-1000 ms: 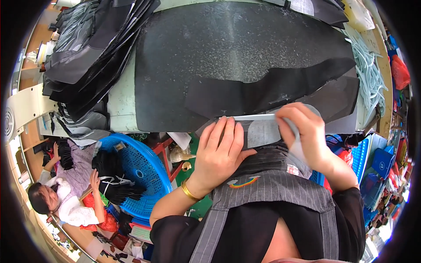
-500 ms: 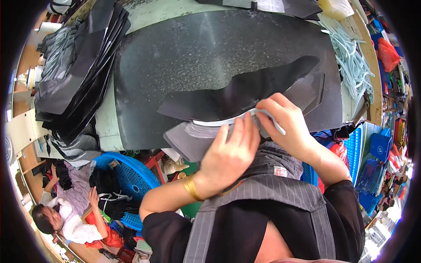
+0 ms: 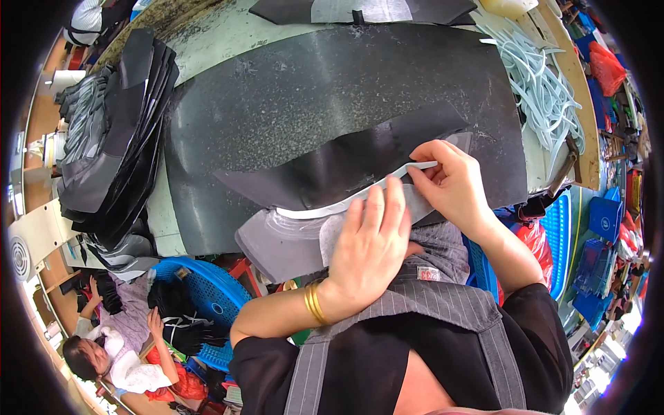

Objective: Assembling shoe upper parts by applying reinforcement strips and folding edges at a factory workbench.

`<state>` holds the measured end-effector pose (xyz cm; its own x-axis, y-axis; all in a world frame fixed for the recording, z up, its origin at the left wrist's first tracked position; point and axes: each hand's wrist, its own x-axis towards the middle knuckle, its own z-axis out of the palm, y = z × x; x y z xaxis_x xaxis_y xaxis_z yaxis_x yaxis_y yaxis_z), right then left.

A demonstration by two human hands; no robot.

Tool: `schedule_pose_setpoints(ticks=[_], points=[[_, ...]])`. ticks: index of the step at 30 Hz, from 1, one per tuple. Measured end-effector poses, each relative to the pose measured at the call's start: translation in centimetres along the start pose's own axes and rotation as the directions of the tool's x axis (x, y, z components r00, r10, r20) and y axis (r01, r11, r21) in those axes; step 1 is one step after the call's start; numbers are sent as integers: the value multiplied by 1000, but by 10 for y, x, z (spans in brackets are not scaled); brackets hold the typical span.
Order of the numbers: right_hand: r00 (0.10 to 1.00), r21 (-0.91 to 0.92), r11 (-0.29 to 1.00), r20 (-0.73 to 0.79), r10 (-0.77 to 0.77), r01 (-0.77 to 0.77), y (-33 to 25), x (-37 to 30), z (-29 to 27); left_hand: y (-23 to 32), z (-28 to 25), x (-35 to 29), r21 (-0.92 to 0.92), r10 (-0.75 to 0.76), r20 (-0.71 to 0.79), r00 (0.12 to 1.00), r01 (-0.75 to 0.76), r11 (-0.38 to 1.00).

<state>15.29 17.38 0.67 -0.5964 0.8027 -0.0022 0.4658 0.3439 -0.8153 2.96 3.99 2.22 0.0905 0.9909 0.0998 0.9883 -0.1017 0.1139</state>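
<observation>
A curved dark panel of sheet material (image 3: 339, 166) lies near the front edge of the black mat, and a grey piece (image 3: 277, 249) juts from its near side. A narrow white strip (image 3: 311, 212) runs along the curved seam between them. My left hand (image 3: 370, 252) lies flat over the grey piece, fingers stretched out, their tips against the strip. Between the thumb and index finger of my right hand (image 3: 453, 183) is the strip's right end, which points rightward past the fingertips. The right end of the panel is partly behind that hand.
The black mat (image 3: 242, 117) covers most of the table. Stacked dark panels (image 3: 124, 138) lie left, loose pale-blue strips (image 3: 543, 90) right, and another dark piece (image 3: 297, 10) at the far edge. Below left stands a blue basket (image 3: 214, 290), with a seated person (image 3: 131, 360) beyond it.
The panel has turned a little and come nearer to me. My right hand now pinches the strip's end, which earlier curved down toward me. My left fingers stay stretched over the strip.
</observation>
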Motion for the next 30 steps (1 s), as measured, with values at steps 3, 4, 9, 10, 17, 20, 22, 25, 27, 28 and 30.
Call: schedule_pose_setpoints(ticks=[3, 4, 9, 10, 17, 20, 22, 25, 27, 28, 30], points=[[998, -110, 994, 46, 33, -28, 1, 2, -6, 1, 7, 2, -105, 4, -25, 1000, -7, 994], [1000, -71, 997, -2, -12, 12, 7, -2, -9, 0, 8, 2, -101, -1, -25, 1000, -2, 995], [993, 94, 995, -118, -17, 29, 21, -2, -7, 3, 8, 4, -38, 19, -10, 1000, -19, 999], [993, 96, 995, -122, -6, 18, 22, 1, -8, 3, 9, 5, 5, 21, -10, 1000, -21, 1000], [957, -331, 941, 245, 158, -71, 20, 61, -45, -4, 17, 2, 297, 149, -72, 986, -122, 947], [945, -643, 762, 290, 151, 76, 2, 83, -68, -21, 19, 0, 240, 261, -88, 961, -234, 942], [923, -439, 864, 379, -72, 248, -7, 84, -69, -29, 10, 1, 176, 297, -80, 951, -280, 944], [780, -387, 706, 495, -383, 593, -22, 78, -24, -41, -3, -2, -261, 282, -100, 954, -299, 918], [770, -430, 665, 520, -370, 610, -19, 74, 0, -61, -18, -2, -256, 274, -75, 959, -284, 924], [772, -447, 664, 542, -332, 599, -20, 70, 3, -69, -24, -2, -277, 260, -52, 964, -264, 924], [768, -395, 687, 507, -391, 610, -20, 55, 1, -81, -41, 20, 90, 246, -122, 961, -236, 968]])
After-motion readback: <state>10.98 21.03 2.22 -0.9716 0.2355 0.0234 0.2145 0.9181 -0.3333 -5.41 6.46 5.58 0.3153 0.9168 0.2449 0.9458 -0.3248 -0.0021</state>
